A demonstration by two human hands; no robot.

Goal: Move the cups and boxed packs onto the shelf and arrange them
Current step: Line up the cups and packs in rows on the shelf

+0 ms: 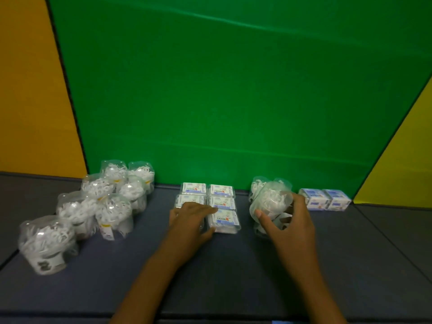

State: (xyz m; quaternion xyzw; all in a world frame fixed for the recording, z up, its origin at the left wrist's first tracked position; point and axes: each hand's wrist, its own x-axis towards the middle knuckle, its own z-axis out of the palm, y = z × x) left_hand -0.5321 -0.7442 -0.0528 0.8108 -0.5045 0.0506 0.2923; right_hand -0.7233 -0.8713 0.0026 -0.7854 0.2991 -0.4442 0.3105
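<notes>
Right hand grips cup, seemingly tilted.

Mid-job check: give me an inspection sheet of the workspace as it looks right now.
Surface: dark shelf, seams across it.
Cups: cluster of clear cups filled with white pieces at left; one nearer, front left; more at right behind the held cup.
Packs: block of boxed packs at centre by the back wall; two blue packs at far right.
Clutter: nothing seen.
Hands: left hand rests flat on the block's front left pack; right hand grips a tilted cup.
Cables: nothing seen.
Surroundings: green backdrop, yellow panels either side.
</notes>
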